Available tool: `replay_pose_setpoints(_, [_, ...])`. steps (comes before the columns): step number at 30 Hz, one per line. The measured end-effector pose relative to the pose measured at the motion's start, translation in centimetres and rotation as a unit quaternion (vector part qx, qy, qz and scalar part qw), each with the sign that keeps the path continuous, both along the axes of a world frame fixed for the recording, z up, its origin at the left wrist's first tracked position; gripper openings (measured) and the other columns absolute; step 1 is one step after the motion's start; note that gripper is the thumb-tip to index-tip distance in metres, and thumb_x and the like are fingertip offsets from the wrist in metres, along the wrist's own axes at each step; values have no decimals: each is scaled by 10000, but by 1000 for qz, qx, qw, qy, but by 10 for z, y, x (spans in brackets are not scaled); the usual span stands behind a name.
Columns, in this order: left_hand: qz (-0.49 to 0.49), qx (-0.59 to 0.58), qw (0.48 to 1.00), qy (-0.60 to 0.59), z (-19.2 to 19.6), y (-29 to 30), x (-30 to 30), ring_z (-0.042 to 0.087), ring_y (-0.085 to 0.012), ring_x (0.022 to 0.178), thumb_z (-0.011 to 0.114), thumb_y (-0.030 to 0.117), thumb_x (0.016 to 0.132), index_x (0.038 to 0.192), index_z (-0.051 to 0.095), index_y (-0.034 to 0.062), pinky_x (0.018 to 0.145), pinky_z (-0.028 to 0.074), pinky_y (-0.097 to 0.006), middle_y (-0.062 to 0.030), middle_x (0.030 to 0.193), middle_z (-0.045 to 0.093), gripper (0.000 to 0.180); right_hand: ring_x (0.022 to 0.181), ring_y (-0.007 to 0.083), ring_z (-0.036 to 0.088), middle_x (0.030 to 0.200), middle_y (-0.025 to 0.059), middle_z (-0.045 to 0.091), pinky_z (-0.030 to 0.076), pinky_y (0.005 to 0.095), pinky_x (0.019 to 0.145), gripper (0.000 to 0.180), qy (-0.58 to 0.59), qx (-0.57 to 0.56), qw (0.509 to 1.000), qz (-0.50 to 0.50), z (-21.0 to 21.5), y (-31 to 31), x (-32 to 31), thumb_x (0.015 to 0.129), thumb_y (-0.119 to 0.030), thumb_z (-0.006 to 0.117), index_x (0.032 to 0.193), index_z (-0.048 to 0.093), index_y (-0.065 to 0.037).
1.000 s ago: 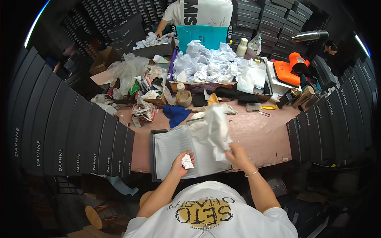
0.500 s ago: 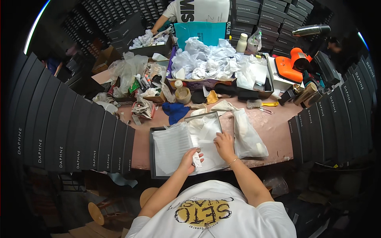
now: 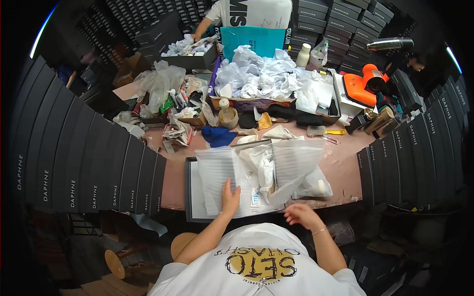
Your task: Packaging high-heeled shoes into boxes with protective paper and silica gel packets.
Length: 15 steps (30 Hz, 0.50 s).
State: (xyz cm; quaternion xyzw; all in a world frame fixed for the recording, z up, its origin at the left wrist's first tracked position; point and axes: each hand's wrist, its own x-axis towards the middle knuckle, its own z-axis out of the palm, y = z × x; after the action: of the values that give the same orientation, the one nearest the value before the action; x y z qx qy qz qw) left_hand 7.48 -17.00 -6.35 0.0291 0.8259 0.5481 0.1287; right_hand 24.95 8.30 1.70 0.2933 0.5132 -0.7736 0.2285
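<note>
On the pink tabletop (image 3: 340, 163) an open dark shoe box (image 3: 188, 197) lies at six o'clock before the person. The left hand (image 3: 229, 197) rests flat and open on the ribbed white foam sheet (image 3: 219, 177) spread in the box, pressing it down. At three o'clock from it a second foam sheet (image 3: 296, 165) and crumpled tissue paper (image 3: 259, 160) are not yet folded in. The right hand (image 3: 302, 215) hovers loosely open at the table edge, gripping nothing. The wrapping looks about half done; no lid is on.
</note>
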Motion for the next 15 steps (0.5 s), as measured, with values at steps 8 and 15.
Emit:
replay_pose_setpoints(8, [-109,-190,976,16,-8,13,-46,556,-466,966,523,129,769,991,555,-70,886,427,-503,-313,1001,591,299,1235,418,422,1362,310,388,346,439,1034,641,327,563,759,17,14,-77,-136,866,-219,643,1379,351,31])
replay_pose_setpoints(15, [-92,20,993,-76,77,-5,-34,530,-379,1085,532,219,812,1256,503,-12,957,406,-413,-264,1186,535,501,1322,280,343,1453,168,331,289,376,1076,768,137,20,989,-55,5,2,-91,899,-393,576,1484,193,-76])
